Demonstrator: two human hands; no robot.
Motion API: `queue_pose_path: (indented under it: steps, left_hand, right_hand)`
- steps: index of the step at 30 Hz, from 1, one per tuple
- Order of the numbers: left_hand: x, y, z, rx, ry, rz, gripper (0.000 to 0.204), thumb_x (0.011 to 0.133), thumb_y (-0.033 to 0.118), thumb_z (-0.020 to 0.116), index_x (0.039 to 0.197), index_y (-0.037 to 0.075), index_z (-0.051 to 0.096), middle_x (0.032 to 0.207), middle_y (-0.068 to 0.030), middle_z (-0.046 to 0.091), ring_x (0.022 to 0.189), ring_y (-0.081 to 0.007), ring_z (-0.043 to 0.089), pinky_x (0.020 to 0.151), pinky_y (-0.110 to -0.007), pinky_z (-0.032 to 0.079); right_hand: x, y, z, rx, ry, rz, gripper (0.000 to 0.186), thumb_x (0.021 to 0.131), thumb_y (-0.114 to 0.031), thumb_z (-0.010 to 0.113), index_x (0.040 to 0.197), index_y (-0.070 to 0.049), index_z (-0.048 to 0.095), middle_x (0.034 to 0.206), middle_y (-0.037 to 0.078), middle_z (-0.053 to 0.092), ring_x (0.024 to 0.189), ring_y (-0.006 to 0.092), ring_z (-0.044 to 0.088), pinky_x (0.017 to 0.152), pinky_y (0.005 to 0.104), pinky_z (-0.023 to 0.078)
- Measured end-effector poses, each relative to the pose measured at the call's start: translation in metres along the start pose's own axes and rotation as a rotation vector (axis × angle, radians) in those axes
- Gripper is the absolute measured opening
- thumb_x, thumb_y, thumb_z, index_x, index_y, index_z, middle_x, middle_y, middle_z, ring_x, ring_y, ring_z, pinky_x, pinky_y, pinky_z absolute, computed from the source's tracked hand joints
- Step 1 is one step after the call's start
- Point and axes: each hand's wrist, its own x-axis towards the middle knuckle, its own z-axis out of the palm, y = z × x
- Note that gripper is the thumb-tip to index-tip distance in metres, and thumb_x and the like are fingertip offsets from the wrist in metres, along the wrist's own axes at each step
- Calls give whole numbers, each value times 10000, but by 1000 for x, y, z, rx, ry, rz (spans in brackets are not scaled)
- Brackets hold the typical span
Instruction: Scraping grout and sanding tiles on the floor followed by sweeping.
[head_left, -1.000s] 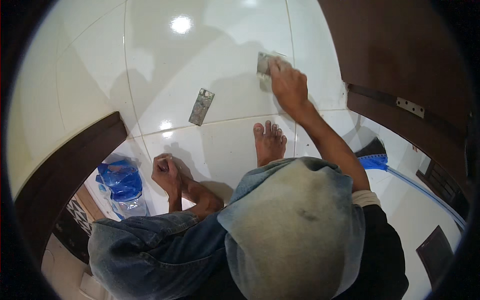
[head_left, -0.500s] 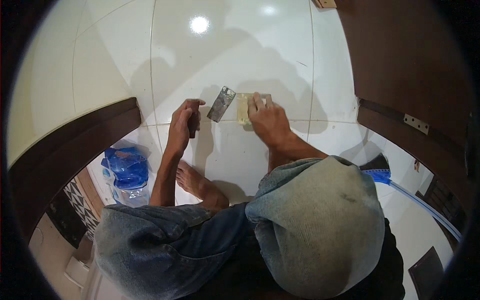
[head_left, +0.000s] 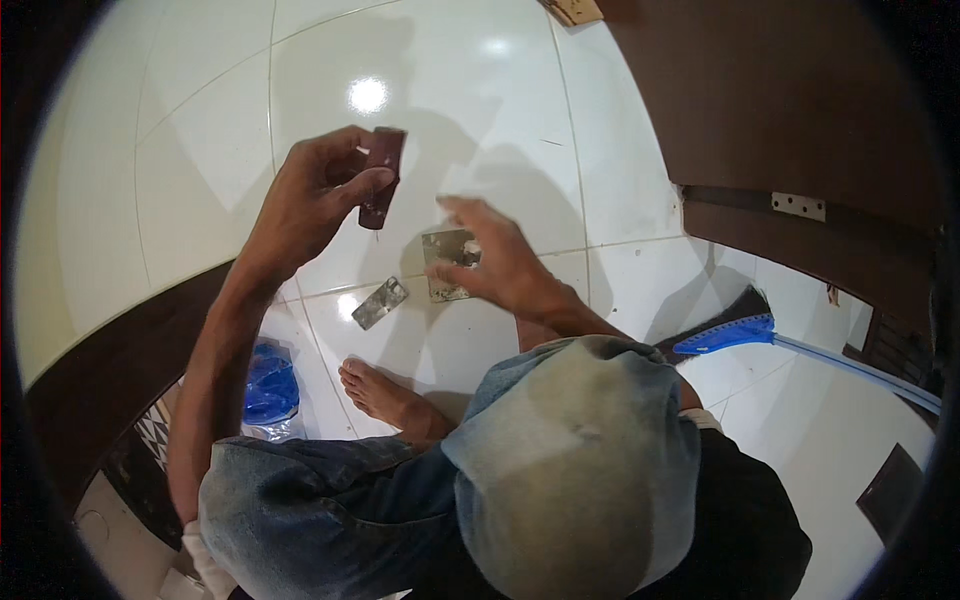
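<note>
Raised over the white tiled floor [head_left: 350, 250], my left hand [head_left: 320, 195] grips a dark red-brown oblong piece [head_left: 387, 145] between thumb and fingers. My right hand [head_left: 490, 255] hovers with fingers apart over a dirty, square grey plate [head_left: 441, 247], partly hiding it; whether a fingertip touches it I cannot tell. A smaller, narrow, stained grey plate [head_left: 380, 304] lies on the tiles just left of the square one, below my left hand. My bare left foot [head_left: 395, 398] rests on the floor beneath.
Dark wooden panels [head_left: 770, 90] flank me on both sides, the right one with a perforated metal strip [head_left: 798, 206]. A broom with a blue head [head_left: 725, 335] lies right, a blue plastic bag [head_left: 268, 385] left. A cardboard piece [head_left: 570, 10] sits at the top edge.
My left hand has moved up and forward with the red-brown piece. My right hand, earlier pressed on the square plate, has released its hold and now has its fingers apart.
</note>
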Motion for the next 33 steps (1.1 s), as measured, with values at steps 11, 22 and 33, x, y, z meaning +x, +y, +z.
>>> queue_pose_path:
  steps: [11, 22, 33]
  left_hand:
    - [71, 52, 56, 93, -228, 27, 305, 927, 128, 789, 1137, -11, 617, 1030, -143, 727, 940, -185, 705, 810, -331, 577]
    - [126, 8, 131, -538, -468, -226, 364, 974, 232, 756, 1278, 81, 624, 1235, -37, 635, 1134, -151, 617, 934, -383, 538]
    - [159, -44, 242, -398, -57, -83, 505, 913, 282, 834, 1203, -80, 634, 1220, -161, 689, 920, -175, 723, 725, -289, 608]
  right_hand:
    - [33, -26, -50, 980, 356, 157, 350, 963, -29, 702, 1299, 47, 637, 1105, 107, 697, 1009, 206, 716, 873, 359, 621]
    - [-16, 61, -93, 1234, 444, 323, 387, 986, -32, 671, 1364, 29, 615, 1194, 100, 715, 1025, 158, 703, 907, 313, 577]
    - [-47, 111, -116, 86, 639, 128, 360, 889, -41, 771, 1238, 5, 698, 1031, 118, 705, 927, 217, 709, 835, 337, 581]
